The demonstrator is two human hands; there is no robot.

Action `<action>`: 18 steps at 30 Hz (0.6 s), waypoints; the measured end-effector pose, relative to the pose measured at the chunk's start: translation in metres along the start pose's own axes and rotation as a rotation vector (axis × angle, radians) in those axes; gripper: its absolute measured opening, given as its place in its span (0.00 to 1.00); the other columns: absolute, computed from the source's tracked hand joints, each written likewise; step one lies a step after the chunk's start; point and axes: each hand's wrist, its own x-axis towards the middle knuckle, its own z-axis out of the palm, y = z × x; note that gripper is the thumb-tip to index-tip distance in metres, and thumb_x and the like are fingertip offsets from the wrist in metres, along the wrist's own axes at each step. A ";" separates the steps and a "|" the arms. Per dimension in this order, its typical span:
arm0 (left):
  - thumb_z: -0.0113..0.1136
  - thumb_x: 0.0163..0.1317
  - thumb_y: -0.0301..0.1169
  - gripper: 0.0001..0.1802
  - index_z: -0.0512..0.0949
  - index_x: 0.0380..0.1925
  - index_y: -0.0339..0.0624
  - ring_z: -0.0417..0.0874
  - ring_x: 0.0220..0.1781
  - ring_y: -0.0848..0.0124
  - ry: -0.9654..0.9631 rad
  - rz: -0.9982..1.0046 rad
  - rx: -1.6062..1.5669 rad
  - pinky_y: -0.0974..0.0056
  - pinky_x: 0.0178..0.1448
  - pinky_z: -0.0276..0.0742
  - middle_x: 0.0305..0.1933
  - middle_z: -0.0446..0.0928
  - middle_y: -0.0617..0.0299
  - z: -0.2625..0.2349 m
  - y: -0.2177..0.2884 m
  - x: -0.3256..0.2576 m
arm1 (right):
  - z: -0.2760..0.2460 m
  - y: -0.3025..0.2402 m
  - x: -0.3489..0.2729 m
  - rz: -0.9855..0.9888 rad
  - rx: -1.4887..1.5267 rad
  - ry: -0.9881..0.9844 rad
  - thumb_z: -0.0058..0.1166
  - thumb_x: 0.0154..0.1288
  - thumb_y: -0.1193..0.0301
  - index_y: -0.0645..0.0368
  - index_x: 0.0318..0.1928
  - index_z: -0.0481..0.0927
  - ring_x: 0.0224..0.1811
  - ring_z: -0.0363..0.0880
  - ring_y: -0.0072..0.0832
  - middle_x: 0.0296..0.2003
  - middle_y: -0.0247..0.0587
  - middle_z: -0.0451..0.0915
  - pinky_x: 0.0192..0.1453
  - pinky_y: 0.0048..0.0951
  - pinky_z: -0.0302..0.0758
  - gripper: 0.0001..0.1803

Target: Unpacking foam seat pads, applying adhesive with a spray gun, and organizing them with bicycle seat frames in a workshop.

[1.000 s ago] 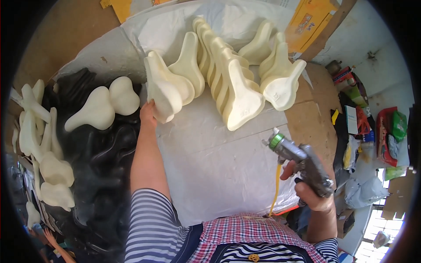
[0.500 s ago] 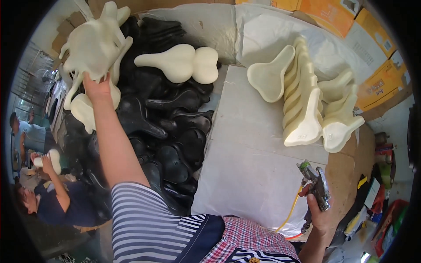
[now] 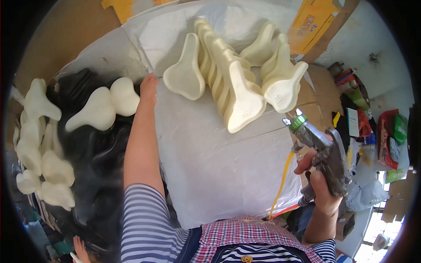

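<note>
My left hand (image 3: 149, 90) reaches forward at the left edge of the white-covered work surface (image 3: 210, 175). Its fingers look stretched out and partly foreshortened, with nothing visible in them. Just left of it, two cream bicycle-saddle foam pads (image 3: 94, 111) lie on a heap of black saddle shells (image 3: 101, 162). At the right, my right hand (image 3: 322, 188) is wrapped round a grimy metal spray gun (image 3: 322, 147) with a green ring near its nozzle. The gun points up and left, toward a leaning row of cream saddle pads (image 3: 243, 101) on the surface.
A single pad (image 3: 186, 70) lies left of the row, and a smaller stack (image 3: 280, 90) stands right of it. More pads (image 3: 33, 140) are piled far left. A yellow hose (image 3: 280, 188) hangs by the gun. Another person's hand (image 3: 80, 249) shows bottom left.
My left hand has left the cream pad pile and swung right to the surface's edge. The spray gun is raised and nearer the row of pads. The view has turned right.
</note>
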 end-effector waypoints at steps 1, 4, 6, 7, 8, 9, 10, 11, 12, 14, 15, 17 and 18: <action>0.53 0.53 0.26 0.31 0.66 0.61 0.50 0.74 0.51 0.67 -0.011 0.045 0.043 0.60 0.52 0.69 0.58 0.71 0.60 0.016 -0.001 0.013 | 0.002 0.001 -0.001 -0.004 -0.012 0.012 0.59 0.53 0.76 0.66 0.61 0.63 0.34 0.76 0.26 0.33 0.44 0.77 0.40 0.27 0.74 0.34; 0.54 0.52 0.27 0.33 0.65 0.62 0.53 0.67 0.64 0.62 -0.142 0.099 0.333 0.59 0.61 0.65 0.60 0.68 0.57 0.031 0.002 0.047 | 0.001 0.012 -0.011 -0.039 -0.091 -0.142 0.59 0.52 0.78 0.66 0.59 0.65 0.35 0.77 0.26 0.36 0.45 0.77 0.39 0.27 0.75 0.32; 0.55 0.53 0.29 0.30 0.68 0.60 0.53 0.71 0.58 0.60 -0.098 0.184 0.612 0.58 0.58 0.68 0.57 0.70 0.53 0.031 -0.004 0.055 | 0.000 0.016 -0.013 0.087 -0.106 -0.238 0.61 0.52 0.78 0.66 0.59 0.66 0.37 0.78 0.26 0.39 0.44 0.77 0.41 0.27 0.75 0.32; 0.56 0.54 0.31 0.28 0.70 0.59 0.54 0.75 0.52 0.58 -0.050 0.263 0.897 0.57 0.55 0.71 0.54 0.71 0.50 0.030 -0.007 0.056 | -0.001 0.017 -0.012 0.142 -0.094 -0.294 0.61 0.52 0.78 0.66 0.59 0.66 0.38 0.78 0.26 0.40 0.44 0.77 0.43 0.27 0.75 0.33; 0.56 0.54 0.31 0.28 0.70 0.59 0.54 0.75 0.52 0.58 -0.065 0.262 0.895 0.57 0.55 0.71 0.54 0.71 0.50 0.036 -0.004 0.050 | -0.002 0.018 -0.011 0.152 -0.100 -0.284 0.61 0.52 0.78 0.66 0.59 0.66 0.38 0.78 0.26 0.40 0.44 0.77 0.43 0.27 0.75 0.33; 0.57 0.55 0.33 0.24 0.73 0.55 0.51 0.75 0.50 0.55 -0.142 0.312 0.910 0.55 0.54 0.71 0.51 0.72 0.49 0.035 -0.001 0.042 | -0.004 0.018 -0.009 0.097 -0.114 -0.287 0.61 0.51 0.77 0.66 0.59 0.65 0.39 0.78 0.27 0.40 0.44 0.77 0.44 0.28 0.74 0.33; 0.58 0.56 0.36 0.21 0.76 0.51 0.48 0.76 0.48 0.53 -0.214 0.361 0.928 0.53 0.52 0.71 0.48 0.72 0.48 0.030 0.005 0.028 | -0.005 0.017 -0.009 0.041 -0.122 -0.290 0.62 0.51 0.77 0.66 0.60 0.65 0.39 0.78 0.28 0.41 0.45 0.76 0.45 0.29 0.74 0.34; 0.58 0.56 0.36 0.21 0.76 0.51 0.48 0.76 0.48 0.53 -0.213 0.357 0.936 0.53 0.52 0.71 0.48 0.72 0.48 0.024 0.006 0.015 | -0.008 0.017 -0.010 0.015 -0.112 -0.276 0.63 0.51 0.74 0.67 0.60 0.64 0.40 0.78 0.31 0.42 0.47 0.76 0.46 0.32 0.74 0.35; 0.58 0.56 0.37 0.18 0.78 0.46 0.45 0.76 0.47 0.52 -0.216 0.435 0.935 0.53 0.51 0.71 0.46 0.73 0.48 0.017 0.006 0.000 | -0.004 0.014 -0.013 -0.010 -0.061 -0.200 0.63 0.51 0.73 0.67 0.61 0.63 0.40 0.77 0.32 0.42 0.48 0.76 0.46 0.34 0.74 0.36; 0.58 0.56 0.39 0.16 0.80 0.40 0.42 0.76 0.45 0.51 -0.215 0.510 0.945 0.52 0.50 0.71 0.44 0.74 0.48 0.008 0.003 -0.019 | 0.000 0.009 -0.018 -0.078 -0.012 -0.056 0.64 0.51 0.70 0.66 0.62 0.62 0.39 0.78 0.33 0.41 0.50 0.76 0.44 0.35 0.75 0.38; 0.58 0.55 0.39 0.15 0.80 0.37 0.40 0.75 0.45 0.50 -0.203 0.514 0.952 0.52 0.49 0.71 0.43 0.74 0.47 0.006 0.001 -0.029 | -0.012 0.014 -0.021 -0.080 -0.075 -0.126 0.63 0.51 0.73 0.64 0.62 0.62 0.37 0.78 0.33 0.39 0.50 0.76 0.42 0.34 0.75 0.38; 0.58 0.55 0.39 0.15 0.81 0.34 0.37 0.75 0.45 0.48 -0.168 0.511 0.970 0.51 0.49 0.71 0.42 0.74 0.46 -0.012 -0.004 -0.043 | -0.011 0.013 -0.029 -0.044 -0.005 -0.194 0.62 0.51 0.76 0.64 0.62 0.63 0.36 0.78 0.30 0.38 0.46 0.77 0.41 0.31 0.75 0.36; 0.57 0.55 0.38 0.15 0.80 0.32 0.36 0.75 0.44 0.48 -0.164 0.468 0.955 0.51 0.48 0.71 0.39 0.74 0.45 -0.019 -0.006 -0.049 | -0.013 0.013 -0.035 0.036 -0.067 -0.298 0.62 0.52 0.77 0.64 0.62 0.63 0.36 0.78 0.28 0.38 0.44 0.77 0.41 0.30 0.75 0.36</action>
